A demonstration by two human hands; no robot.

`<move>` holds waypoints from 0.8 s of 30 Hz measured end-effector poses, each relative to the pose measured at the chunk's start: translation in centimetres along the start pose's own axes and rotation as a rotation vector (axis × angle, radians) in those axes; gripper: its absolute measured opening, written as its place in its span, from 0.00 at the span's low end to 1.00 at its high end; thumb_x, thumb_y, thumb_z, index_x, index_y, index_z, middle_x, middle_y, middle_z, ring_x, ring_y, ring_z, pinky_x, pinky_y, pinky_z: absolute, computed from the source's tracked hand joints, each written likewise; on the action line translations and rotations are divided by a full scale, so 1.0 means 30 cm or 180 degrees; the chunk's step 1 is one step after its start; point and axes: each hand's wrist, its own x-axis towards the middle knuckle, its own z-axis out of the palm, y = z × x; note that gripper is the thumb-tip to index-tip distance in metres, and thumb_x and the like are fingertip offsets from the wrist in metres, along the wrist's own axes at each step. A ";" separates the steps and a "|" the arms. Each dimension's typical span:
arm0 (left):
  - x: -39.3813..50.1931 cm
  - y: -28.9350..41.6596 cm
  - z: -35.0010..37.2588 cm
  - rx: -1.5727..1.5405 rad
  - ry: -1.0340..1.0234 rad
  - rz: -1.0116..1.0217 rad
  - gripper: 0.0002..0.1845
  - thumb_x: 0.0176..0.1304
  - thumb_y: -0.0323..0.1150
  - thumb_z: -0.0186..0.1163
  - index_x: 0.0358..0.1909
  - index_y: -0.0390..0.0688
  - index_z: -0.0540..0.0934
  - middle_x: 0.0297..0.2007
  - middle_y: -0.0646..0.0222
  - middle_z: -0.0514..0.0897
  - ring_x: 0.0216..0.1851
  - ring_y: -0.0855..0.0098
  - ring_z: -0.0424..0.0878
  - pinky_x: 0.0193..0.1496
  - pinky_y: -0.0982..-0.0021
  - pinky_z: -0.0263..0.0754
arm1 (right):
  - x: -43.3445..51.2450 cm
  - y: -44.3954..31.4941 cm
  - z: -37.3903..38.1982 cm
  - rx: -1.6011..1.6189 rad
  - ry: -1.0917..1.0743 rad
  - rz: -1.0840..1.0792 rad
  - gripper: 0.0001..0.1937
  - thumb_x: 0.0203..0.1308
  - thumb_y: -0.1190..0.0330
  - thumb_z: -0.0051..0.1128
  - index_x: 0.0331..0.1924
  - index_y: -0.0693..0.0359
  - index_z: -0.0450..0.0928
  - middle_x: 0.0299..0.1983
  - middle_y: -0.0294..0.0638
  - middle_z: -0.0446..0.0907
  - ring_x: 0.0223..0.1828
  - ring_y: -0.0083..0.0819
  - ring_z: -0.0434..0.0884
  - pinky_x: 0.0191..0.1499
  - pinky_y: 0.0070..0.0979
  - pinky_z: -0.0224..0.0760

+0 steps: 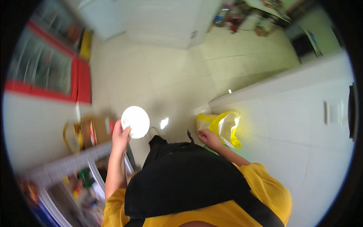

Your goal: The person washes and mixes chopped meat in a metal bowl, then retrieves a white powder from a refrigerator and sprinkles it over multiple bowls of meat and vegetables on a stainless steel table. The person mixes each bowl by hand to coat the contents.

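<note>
My left hand (pixel 121 136) grips a round white plate (pixel 136 122) by its near edge, thumb on top, where faint greenish marks show. The plate is so bright that its surface detail is lost. No object shows in my right hand (pixel 209 138), which hangs at my side with its fingers loosely curled. Just beyond that hand a yellow and white plastic bag (pixel 231 127) stands against the white wall; whether the two touch, I cannot tell. A black apron (pixel 187 181) covers my front over a yellow shirt.
To the left are a red-framed glass cabinet (pixel 75 82), cardboard boxes (pixel 97 130) and a white-framed case with goods inside (pixel 95 176). A white door (pixel 164 25) stands ahead. Cluttered items (pixel 252 22) lie beyond the opening at upper right. Pale tiles (pixel 136 73) cover the floor.
</note>
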 end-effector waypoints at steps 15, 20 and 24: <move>1.093 0.761 0.445 0.1378 -0.1796 0.0166 0.15 0.66 0.24 0.52 0.54 0.42 0.70 0.23 0.71 0.76 0.14 0.83 0.64 0.14 0.80 0.54 | 0.115 0.189 0.063 0.0409 0.1360 0.2660 0.21 0.53 0.55 0.61 0.48 0.59 0.82 0.43 0.50 0.83 0.45 0.47 0.82 0.52 0.36 0.74; 1.352 0.895 0.803 0.1634 -0.2188 0.0298 0.15 0.66 0.23 0.52 0.54 0.42 0.70 0.24 0.71 0.77 0.13 0.83 0.64 0.14 0.80 0.54 | 0.154 0.318 0.125 0.1064 0.0793 0.3606 0.22 0.54 0.54 0.60 0.49 0.58 0.82 0.48 0.52 0.82 0.51 0.48 0.80 0.57 0.36 0.72; 1.537 0.969 1.129 0.1657 -0.2359 0.0333 0.15 0.65 0.24 0.53 0.54 0.43 0.70 0.23 0.71 0.77 0.13 0.83 0.64 0.13 0.80 0.54 | 0.390 0.487 -0.018 0.1496 0.0869 0.3599 0.22 0.55 0.54 0.59 0.50 0.58 0.82 0.49 0.52 0.81 0.52 0.47 0.80 0.58 0.36 0.71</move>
